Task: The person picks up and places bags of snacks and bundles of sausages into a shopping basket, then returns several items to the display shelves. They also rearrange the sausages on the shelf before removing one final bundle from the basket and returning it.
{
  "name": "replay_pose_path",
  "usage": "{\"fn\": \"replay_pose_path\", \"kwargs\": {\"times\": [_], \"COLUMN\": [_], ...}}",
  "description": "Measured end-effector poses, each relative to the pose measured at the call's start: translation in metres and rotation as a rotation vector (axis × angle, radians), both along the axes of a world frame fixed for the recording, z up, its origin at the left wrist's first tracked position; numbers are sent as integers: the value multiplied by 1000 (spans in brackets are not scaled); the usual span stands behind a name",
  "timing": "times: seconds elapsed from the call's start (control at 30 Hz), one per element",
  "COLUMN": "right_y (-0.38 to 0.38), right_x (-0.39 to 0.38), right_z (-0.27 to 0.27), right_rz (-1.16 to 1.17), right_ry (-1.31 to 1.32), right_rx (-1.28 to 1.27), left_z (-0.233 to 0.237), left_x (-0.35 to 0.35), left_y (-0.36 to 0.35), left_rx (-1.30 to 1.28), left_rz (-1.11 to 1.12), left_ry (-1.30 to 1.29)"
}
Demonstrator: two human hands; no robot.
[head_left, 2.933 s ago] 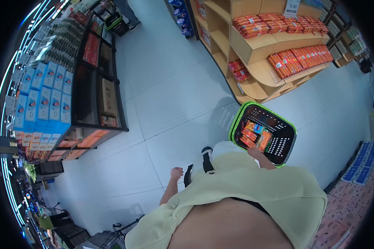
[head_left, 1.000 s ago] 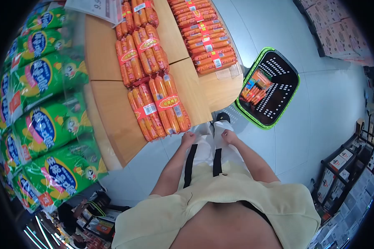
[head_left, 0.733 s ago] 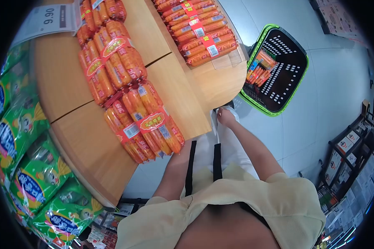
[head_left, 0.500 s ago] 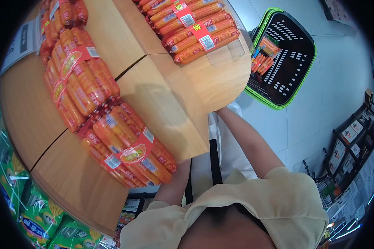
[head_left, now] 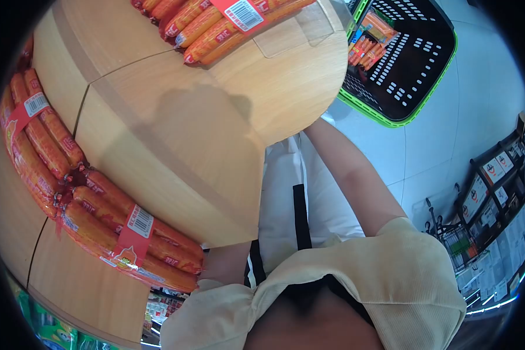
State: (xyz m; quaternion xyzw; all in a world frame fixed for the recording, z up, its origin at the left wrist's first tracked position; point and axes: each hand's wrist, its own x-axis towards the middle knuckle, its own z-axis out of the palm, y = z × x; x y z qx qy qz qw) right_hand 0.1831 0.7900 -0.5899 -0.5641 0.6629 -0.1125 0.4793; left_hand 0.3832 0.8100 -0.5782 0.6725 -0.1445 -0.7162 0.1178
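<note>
Neither hand shows. The forearm on the right runs up beneath the rounded edge of the wooden shelf (head_left: 291,87), which hides that hand. The other forearm is mostly covered by the shelf and the sausage packs, its hand out of sight. On the lower wooden ledge lie red-banded sausage packs, one at the front (head_left: 128,233) and another farther left (head_left: 35,134). One more sausage pack (head_left: 216,26) rests on the upper shelf at the top. What either hand touches cannot be made out.
At the upper right, a black basket with a green rim (head_left: 411,123) stands on the tiled floor (head_left: 426,151) with orange and red packets (head_left: 370,46) inside. A shopping cart (head_left: 455,242) and a dark display rack (head_left: 484,181) are at the right. Green packages (head_left: 58,332) lie at the lower left.
The view has shifted closer to the shelf. The sausage packs appear farther left, and the basket sits higher in the view. Both hands stay hidden.
</note>
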Motion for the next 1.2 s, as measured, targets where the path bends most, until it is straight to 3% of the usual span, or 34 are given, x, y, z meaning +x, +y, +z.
{"fn": "replay_pose_path", "kwargs": {"times": [0.27,0.37,0.43,0.47,0.53,0.6,0.67,0.83,0.97,1.17,1.2], "right_y": [8,30,61,80,118,151,170,183,186,174,172], "right_x": [-8,-29,-53,-61,-76,-92,-111,-161,-187,-212,-212], "right_z": [23,58,102,111,121,122,130,144,130,79,64], "right_rz": [-140,-237,-337,-352,-586,-695,-818,-1107,-1325,-1499,-1453], "right_ry": [-247,-315,-302,-298,-547,-577,-551,-546,-467,-440,-235], "right_rx": [-6,-9,315,312,248,242,254,299,227,363,377], "left_z": [22,75,97,98,112,133,141,125,116,64,58], "left_x": [-20,-62,-82,-85,-104,-137,-170,-242,-292,-342,-350], "left_y": [-10,-14,7,22,43,52,53,50,45,41,38], "left_rx": [-69,-70,-48,-50,-56,-92,-75,-102,2,70,77], "left_rz": [-33,-78,-101,-162,-240,-433,-460,-674,-889,-768,-828], "left_ry": [134,161,182,159,145,74,136,270,124,77,-17]}}
